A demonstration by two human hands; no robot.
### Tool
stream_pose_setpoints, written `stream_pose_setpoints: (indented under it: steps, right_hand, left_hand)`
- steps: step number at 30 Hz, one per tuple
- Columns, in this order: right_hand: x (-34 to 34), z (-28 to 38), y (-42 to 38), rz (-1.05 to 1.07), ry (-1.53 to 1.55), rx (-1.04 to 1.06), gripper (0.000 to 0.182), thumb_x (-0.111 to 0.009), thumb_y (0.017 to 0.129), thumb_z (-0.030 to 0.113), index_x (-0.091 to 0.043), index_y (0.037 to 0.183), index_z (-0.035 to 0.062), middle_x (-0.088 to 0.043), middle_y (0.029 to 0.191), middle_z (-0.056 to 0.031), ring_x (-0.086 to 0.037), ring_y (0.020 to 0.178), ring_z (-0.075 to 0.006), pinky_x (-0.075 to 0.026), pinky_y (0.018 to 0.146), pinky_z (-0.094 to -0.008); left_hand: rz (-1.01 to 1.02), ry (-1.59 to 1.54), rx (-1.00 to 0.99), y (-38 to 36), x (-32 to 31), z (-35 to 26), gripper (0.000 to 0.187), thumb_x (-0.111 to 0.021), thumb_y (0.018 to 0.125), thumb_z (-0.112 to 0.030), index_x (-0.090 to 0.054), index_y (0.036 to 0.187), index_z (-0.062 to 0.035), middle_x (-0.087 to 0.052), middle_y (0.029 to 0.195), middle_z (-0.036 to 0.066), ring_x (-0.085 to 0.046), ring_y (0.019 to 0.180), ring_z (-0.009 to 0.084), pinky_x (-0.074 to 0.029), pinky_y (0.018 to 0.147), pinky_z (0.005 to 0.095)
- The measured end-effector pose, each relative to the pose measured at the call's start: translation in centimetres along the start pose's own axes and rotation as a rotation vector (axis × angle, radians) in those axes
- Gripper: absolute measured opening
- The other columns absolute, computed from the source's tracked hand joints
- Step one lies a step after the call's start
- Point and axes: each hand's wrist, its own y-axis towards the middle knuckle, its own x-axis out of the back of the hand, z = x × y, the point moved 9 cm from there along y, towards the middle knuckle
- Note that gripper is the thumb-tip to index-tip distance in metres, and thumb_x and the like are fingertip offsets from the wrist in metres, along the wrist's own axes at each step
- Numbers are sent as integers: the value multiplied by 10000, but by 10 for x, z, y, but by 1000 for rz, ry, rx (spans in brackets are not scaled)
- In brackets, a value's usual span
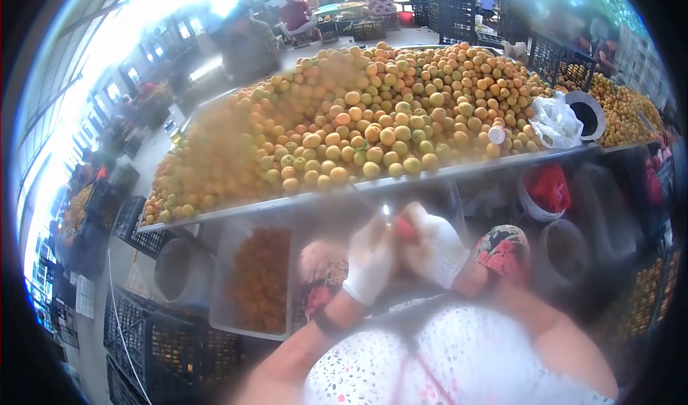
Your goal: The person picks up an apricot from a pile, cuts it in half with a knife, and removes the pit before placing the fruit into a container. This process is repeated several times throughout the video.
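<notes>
Both hands wear white gloves and meet in front of my lap, just below the table's front edge. My right hand is closed around a small red thing, perhaps a tool's handle; haze blurs it. Beside it, my left hand has its fingers curled in, and what they grip is hidden. A bright glint shows between the fingertips. Beyond the hands, a large heap of apricots covers the metal-edged table. To the left below, a translucent tub holds orange pieces.
A white plastic bag and a dark round opening with a pale rim sit at the heap's right. Under the table is a bucket with red material. Black crates stand lower left. People sit further back.
</notes>
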Motion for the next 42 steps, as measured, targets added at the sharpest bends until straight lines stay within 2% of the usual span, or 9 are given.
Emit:
stream_pose_setpoints:
  steps: [7, 9, 20, 22, 24, 28, 30, 32, 42]
  right_hand:
    - [6, -9, 0, 1, 20, -41, 170, -663, 824, 120, -560, 938, 50, -641, 733, -213, -653, 760, -425, -518, 648, -468]
    - [4, -12, 0, 4, 43, -39, 181, -667, 825, 118, -568, 958, 47, -647, 771, -233, -649, 787, -431, -516, 657, -461]
    - [-1, -46, 0, 27, 615, -288, 144, -584, 829, 26, -638, 960, -3, -682, 840, -143, -679, 837, -231, -526, 746, -347]
    - [5, -46, -2, 38, 586, -272, 127, -592, 847, 43, -637, 957, -3, -678, 826, -115, -669, 806, -220, -526, 745, -345]
    - [9, -49, -3, 24, 528, -266, 136, -612, 859, 71, -633, 971, -3, -681, 826, -116, -672, 803, -227, -526, 743, -354]
    - [18, -53, -7, -58, 294, -174, 203, -676, 876, 127, -619, 1022, -2, -687, 837, -118, -680, 793, -222, -531, 724, -366]
    - [22, -54, -10, -84, 264, -161, 241, -697, 874, 145, -610, 1046, 1, -690, 859, -147, -687, 785, -251, -537, 718, -372]
    - [14, -64, -14, -18, 577, -378, 246, -693, 880, 159, -610, 1052, 5, -683, 868, -182, -683, 781, -288, -534, 724, -384]
    - [16, -98, -8, 18, 338, -325, 240, -679, 889, 186, -615, 1037, 9, -661, 826, -210, -676, 769, -318, -508, 696, -390]
  left_hand:
    - [46, 192, -55, 0, -4, 1, 137, -519, 952, -52, -623, 1009, 16, -619, 862, 167, -614, 755, 356, -490, 694, 453]
    - [80, 119, 89, 2, -2, 2, 190, -534, 986, -134, -620, 1051, 22, -587, 825, 17, -492, 728, 70, -424, 647, 234]
    - [196, 72, -43, 1, -5, 8, 228, -535, 953, -119, -571, 1128, 23, -610, 1022, 67, -584, 941, 122, -491, 829, 271]
    - [184, -203, 300, -5, -2, 23, 241, -528, 953, -126, -582, 1131, 27, -615, 1025, 65, -578, 957, 114, -487, 837, 263]
    - [142, -173, 253, 0, 10, 12, 239, -528, 955, -134, -598, 1115, 29, -621, 1010, 60, -583, 935, 117, -487, 833, 258]
    - [-19, -1, 76, 8, 55, 13, 214, -543, 948, -134, -626, 1072, 20, -632, 940, 46, -588, 833, 101, -489, 743, 239]
    - [-101, -205, 294, 4, 77, 26, 212, -554, 947, -141, -631, 1060, 20, -628, 913, 37, -583, 804, 104, -483, 716, 239]
    - [-147, -131, 279, 4, 107, 29, 210, -559, 945, -147, -639, 1049, 17, -629, 891, 34, -580, 798, 107, -471, 716, 235]
    - [-421, 599, 256, -46, 383, 180, 195, -603, 861, -160, -676, 929, 7, -636, 825, 66, -594, 720, 158, -481, 667, 280]
